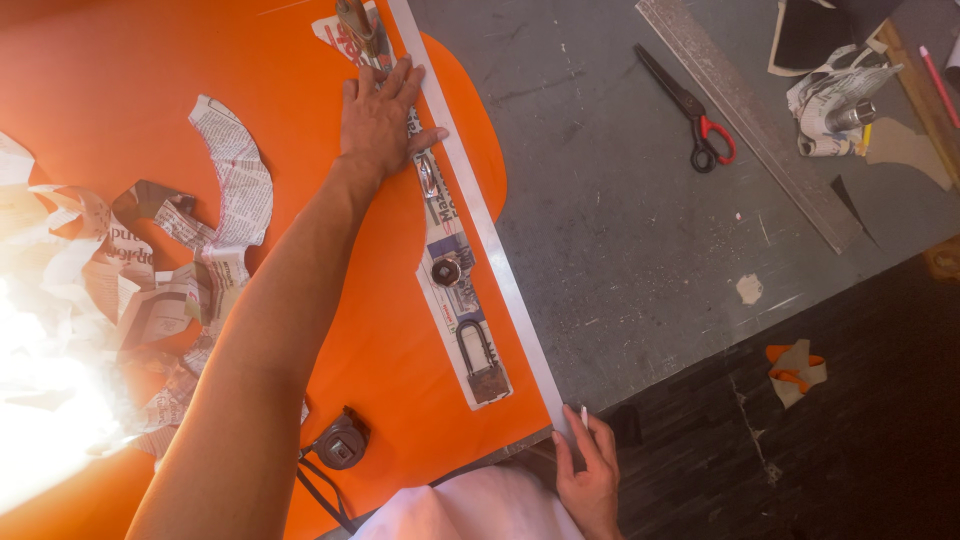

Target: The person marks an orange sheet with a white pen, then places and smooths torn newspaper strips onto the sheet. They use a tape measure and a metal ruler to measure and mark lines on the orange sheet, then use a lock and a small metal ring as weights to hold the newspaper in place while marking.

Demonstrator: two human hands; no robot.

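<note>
1. Newspaper scraps (215, 190) lie at far left on the orange sheet (120, 90).
2. Left hand (383, 120) — fingers spread flat, pinning the newspaper pattern (455, 300) and the ruler's far end.
3. Long metal ruler (500, 270) runs away from the person along the sheet's edge.
4. Right hand (590, 480) — fingertips pressing its near end.
5. Scissors (690, 110) rest apart on the worktop (620, 230).
</note>
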